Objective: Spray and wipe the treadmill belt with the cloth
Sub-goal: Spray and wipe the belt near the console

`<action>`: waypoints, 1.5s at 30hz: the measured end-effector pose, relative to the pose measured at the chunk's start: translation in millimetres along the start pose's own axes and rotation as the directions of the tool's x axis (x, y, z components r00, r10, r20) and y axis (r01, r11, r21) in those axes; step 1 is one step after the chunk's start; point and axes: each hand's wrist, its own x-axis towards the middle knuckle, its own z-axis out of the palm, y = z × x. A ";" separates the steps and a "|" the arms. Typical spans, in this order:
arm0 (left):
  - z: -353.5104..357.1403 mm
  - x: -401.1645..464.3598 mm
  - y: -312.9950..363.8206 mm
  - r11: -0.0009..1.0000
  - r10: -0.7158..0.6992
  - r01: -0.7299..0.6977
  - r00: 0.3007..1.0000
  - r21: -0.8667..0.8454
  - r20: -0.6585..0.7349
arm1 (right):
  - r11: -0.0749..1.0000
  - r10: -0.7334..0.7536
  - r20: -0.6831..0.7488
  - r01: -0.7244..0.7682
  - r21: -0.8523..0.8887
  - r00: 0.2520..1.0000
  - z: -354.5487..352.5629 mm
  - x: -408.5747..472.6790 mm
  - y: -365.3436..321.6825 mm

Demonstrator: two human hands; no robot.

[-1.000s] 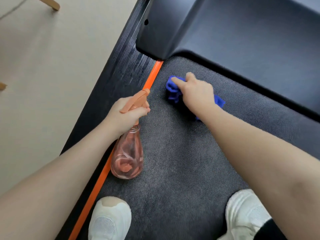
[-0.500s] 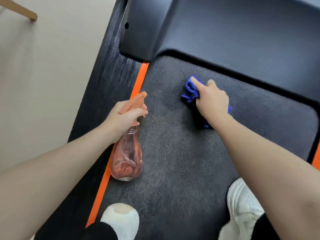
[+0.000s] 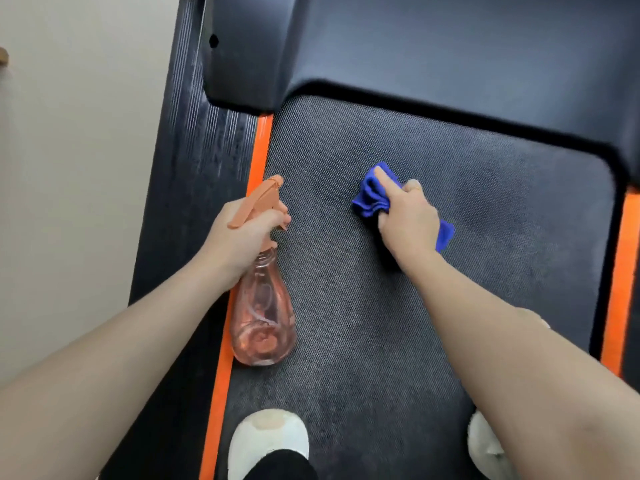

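Cloth (image 3: 372, 197) bunched under the right hand (image 3: 408, 223) on the belt (image 3: 502, 237), mid-width; spray bottle (image 3: 263, 317) in the left hand (image 3: 242, 237) off to its left, over the belt's left edge; motor cover (image 3: 433, 46) beyond; two shoes (image 3: 268, 439) nearest.

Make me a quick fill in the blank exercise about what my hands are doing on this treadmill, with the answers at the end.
1. The left hand grips a spray ____ by its neck.
2. The right hand presses a cloth of ____ colour onto the belt.
3. The stripes along both edges of the belt are ____.
4. Both shoes standing on the belt are ____.

Answers: bottle; blue; orange; white
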 end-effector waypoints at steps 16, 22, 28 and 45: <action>45.7 -5.8 6.2 0.974 -0.047 0.014 0.989 0.227 0.142 | 0.991 0.132 -0.042 -0.133 -0.021 0.990 -30.5 18.0 39.8; 82.9 0.7 21.1 0.996 -0.028 0.006 0.968 0.089 0.248 | 0.885 -0.375 0.205 0.415 -0.210 0.904 -14.7 -28.1 52.4; 120.7 5.7 26.3 0.999 0.023 -0.030 0.972 0.026 0.233 | 0.986 0.114 -0.080 -0.122 -0.110 0.990 -58.7 30.9 148.4; 161.6 -11.5 24.9 0.987 0.100 -0.117 0.982 0.106 0.161 | 0.981 -0.158 0.099 0.167 -0.099 0.983 -37.4 -5.9 145.1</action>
